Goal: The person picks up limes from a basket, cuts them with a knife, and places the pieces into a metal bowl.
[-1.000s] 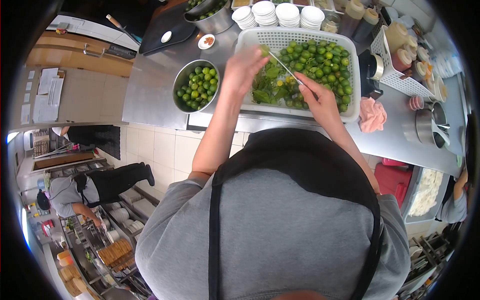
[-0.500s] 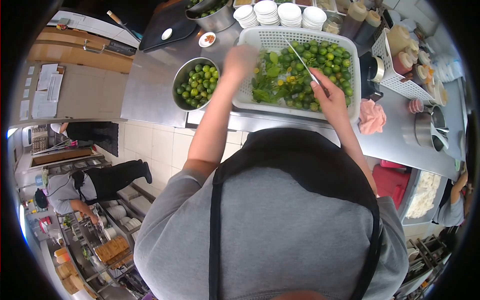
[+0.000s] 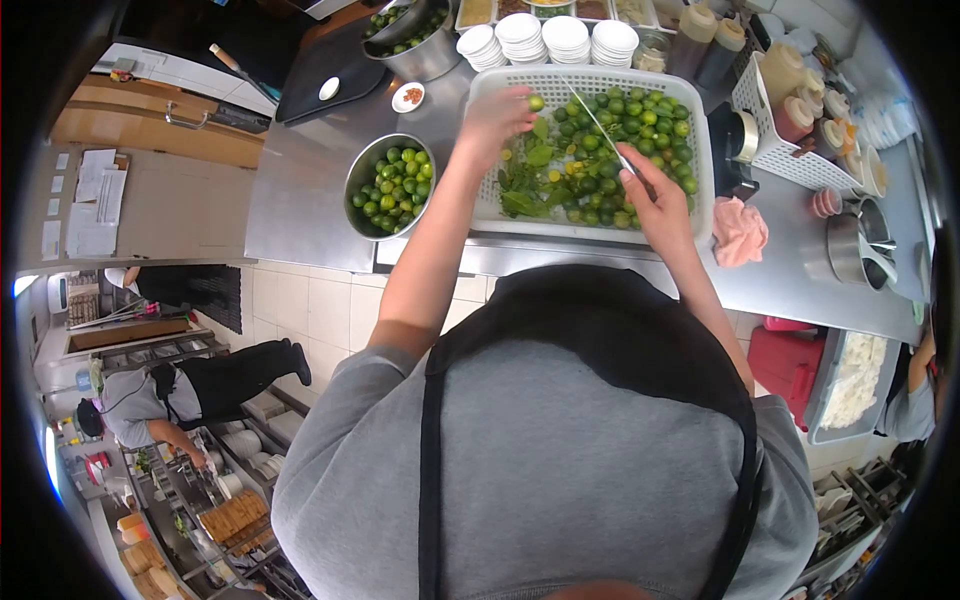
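Observation:
My right hand point(image 3: 660, 205) grips a knife point(image 3: 597, 118) by its handle, the blade pointing up and left over the basket. At the basket's left side, my left hand point(image 3: 495, 125) is somewhat blurred, with a small green lime point(image 3: 536, 103) at its fingertips. The white perforated basket point(image 3: 480, 205) holds many limes point(image 3: 640, 118), heaped toward the right. Green leaves point(image 3: 525, 200) and a few yellowish pieces lie among them on the left. Left of the basket stands a round metal pot point(image 3: 352, 208) filled with more limes point(image 3: 393, 185).
Stacked white dishes point(image 3: 520, 40) line the back of the steel counter point(image 3: 300, 200). A small dish point(image 3: 408, 97) holds reddish bits. On the right are a pink cloth point(image 3: 740, 232), a bottle basket point(image 3: 800, 165) and metal pots point(image 3: 850, 250). A person point(image 3: 150, 400) works at shelves on the left.
My left hand has shifted slightly right and down, and a lime now shows at its fingertips. My right hand keeps the knife in nearly the same pose. The whole view has shifted slightly.

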Available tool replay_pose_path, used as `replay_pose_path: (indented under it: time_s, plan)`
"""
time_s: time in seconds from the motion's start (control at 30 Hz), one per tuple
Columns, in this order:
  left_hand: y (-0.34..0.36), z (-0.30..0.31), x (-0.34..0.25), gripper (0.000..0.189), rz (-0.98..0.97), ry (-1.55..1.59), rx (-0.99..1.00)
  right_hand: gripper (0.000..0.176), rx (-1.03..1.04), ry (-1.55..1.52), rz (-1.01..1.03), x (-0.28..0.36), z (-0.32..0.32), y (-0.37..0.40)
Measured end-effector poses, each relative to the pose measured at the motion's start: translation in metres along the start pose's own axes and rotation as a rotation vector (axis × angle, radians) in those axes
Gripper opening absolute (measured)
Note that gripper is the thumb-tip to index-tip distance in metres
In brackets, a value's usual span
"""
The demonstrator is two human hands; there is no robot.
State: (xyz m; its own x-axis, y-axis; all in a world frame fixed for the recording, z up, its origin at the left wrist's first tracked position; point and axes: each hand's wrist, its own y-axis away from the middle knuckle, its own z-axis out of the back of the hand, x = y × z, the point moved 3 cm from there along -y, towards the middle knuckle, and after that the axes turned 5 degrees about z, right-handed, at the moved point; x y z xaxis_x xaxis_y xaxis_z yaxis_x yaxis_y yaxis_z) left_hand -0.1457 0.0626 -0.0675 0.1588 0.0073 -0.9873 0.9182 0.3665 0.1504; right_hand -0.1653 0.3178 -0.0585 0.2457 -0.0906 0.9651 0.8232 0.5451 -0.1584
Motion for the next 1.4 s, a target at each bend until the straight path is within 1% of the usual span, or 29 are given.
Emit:
replay_pose_path:
  time_s: [0.03,0.07,0.13,0.23,0.3,0.33,0.43,0.47,0.53,0.67,0.73,0.77,0.83,0.87,0.9,0.97,1.03,1.1,1.13,1.17,1.23,1.33,1.37,1.4]
  plan:
    - [0.012,0.003,-0.005,0.029,0.065,0.349,0.041,0.030,0.003,-0.003,0.002,0.001,-0.002,-0.001]
    - [0.020,0.005,-0.006,0.029,0.065,0.349,0.035,0.030,0.037,-0.018,-0.018,0.001,-0.006,-0.001]
    - [0.033,0.007,-0.009,0.032,0.011,0.546,0.064,0.030,0.076,-0.033,-0.039,0.004,-0.012,0.000]
    - [0.046,0.002,-0.011,0.030,-0.040,0.563,0.021,0.030,0.140,-0.052,-0.026,0.009,-0.022,0.003]
    - [0.050,-0.002,-0.012,0.028,-0.073,0.561,-0.021,0.030,0.142,-0.058,0.071,0.009,-0.027,0.006]
    - [0.051,-0.003,-0.013,0.026,-0.106,0.553,-0.061,0.030,0.156,-0.046,0.034,0.011,-0.027,0.007]
    - [0.052,-0.005,-0.018,0.021,-0.109,0.574,-0.089,0.030,0.178,-0.019,0.010,0.013,-0.025,0.008]
    - [0.052,-0.006,-0.017,0.021,-0.109,0.574,-0.089,0.030,0.178,-0.019,0.010,0.012,-0.025,0.008]
    - [0.050,-0.007,-0.017,0.019,-0.129,0.586,-0.103,0.030,0.137,-0.006,0.077,0.013,-0.024,0.008]
    - [0.043,-0.009,-0.010,0.018,-0.138,0.610,-0.109,0.029,0.128,0.036,0.060,0.016,-0.023,0.008]
    - [0.046,-0.012,-0.011,0.018,-0.119,0.531,-0.135,0.029,0.099,0.070,0.102,0.019,-0.022,0.008]
    - [0.048,-0.016,-0.012,0.018,-0.118,0.530,-0.134,0.029,0.098,0.070,0.100,0.019,-0.022,0.007]
    - [0.058,-0.031,-0.012,0.019,-0.048,0.299,-0.010,0.029,0.086,0.149,0.032,0.015,-0.020,0.005]
    - [0.066,-0.043,-0.013,0.020,-0.019,0.300,0.033,0.029,0.087,0.148,0.030,0.013,-0.019,0.002]
    - [0.065,-0.045,-0.012,0.020,-0.018,0.300,0.033,0.029,0.064,0.138,0.033,0.011,-0.016,-0.001]
    - [0.064,-0.044,-0.011,0.022,-0.017,0.362,-0.033,0.029,0.042,0.126,0.038,0.012,-0.016,-0.004]
    - [0.052,-0.028,-0.009,0.021,-0.045,0.412,-0.058,0.029,0.078,0.029,0.050,0.017,-0.018,0.002]
    - [0.049,-0.013,-0.015,0.020,-0.138,0.402,-0.176,0.029,0.087,0.019,0.077,0.017,-0.021,0.008]
    - [0.049,-0.011,-0.020,0.019,-0.156,0.415,-0.196,0.029,0.098,0.003,0.105,0.018,-0.023,0.010]
    - [0.049,-0.008,-0.021,0.019,-0.156,0.414,-0.198,0.029,0.099,0.002,0.106,0.019,-0.024,0.010]
    - [0.048,-0.004,-0.023,0.019,-0.203,0.304,-0.216,0.029,0.140,0.067,0.057,0.021,-0.023,0.011]
    - [0.045,-0.005,-0.018,0.019,-0.175,0.238,-0.207,0.029,0.163,0.108,0.002,0.022,-0.023,0.007]
    - [0.046,-0.007,-0.016,0.019,-0.175,0.238,-0.207,0.029,0.163,0.108,0.002,0.021,-0.024,0.004]
    - [0.049,-0.012,-0.014,0.019,-0.156,0.273,-0.168,0.029,0.129,0.091,0.045,0.021,-0.025,0.002]
